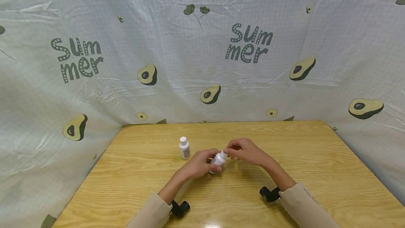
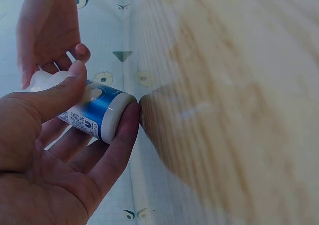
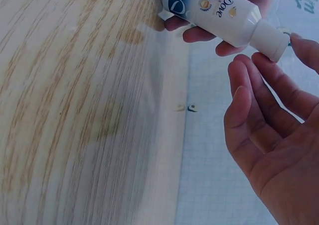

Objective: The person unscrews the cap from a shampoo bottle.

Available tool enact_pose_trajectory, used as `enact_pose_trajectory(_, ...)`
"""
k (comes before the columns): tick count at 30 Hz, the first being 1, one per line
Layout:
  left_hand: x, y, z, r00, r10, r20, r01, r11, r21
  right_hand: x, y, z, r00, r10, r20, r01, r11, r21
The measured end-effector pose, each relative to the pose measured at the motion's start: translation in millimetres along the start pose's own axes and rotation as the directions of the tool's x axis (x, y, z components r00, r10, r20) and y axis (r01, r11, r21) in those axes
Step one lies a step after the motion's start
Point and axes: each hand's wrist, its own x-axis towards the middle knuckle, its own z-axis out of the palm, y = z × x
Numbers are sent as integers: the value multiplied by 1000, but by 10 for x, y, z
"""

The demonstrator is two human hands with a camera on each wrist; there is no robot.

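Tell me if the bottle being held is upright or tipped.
Tipped. In the head view, the held bottle slants, its cap toward the right grip, while the other bottle stands upright.

Reads "Dove" in dark letters beside a small gold mark on the white-and-blue Dove bottle (image 3: 224, 18), with a round orange emblem and a large pale curl, possibly a letter, on the same label, and shows a "U"-shaped sign amid fine, illegible print in the left wrist view. Says "SUMMER" twice in grey-green dotted letters, split as "sum" over "mer", on the avocado-print cloth (image 1: 177, 55), and appears at the right wrist view's upper corner as a cut-off "um". Proves too small to read on the standing white bottle (image 1: 184, 149).
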Motion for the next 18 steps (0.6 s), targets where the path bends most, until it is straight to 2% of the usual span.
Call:
enact_pose_trajectory(10,6,9,-7,1000,0,2,0,1000,-3,-15,-32,-20,1000,-14,24,13,999,33)
enact_pose_trajectory(18,5,-5,4,1000,3,3,-3,1000,6,-16,-23,1,1000,16,-2,-16,1000,9)
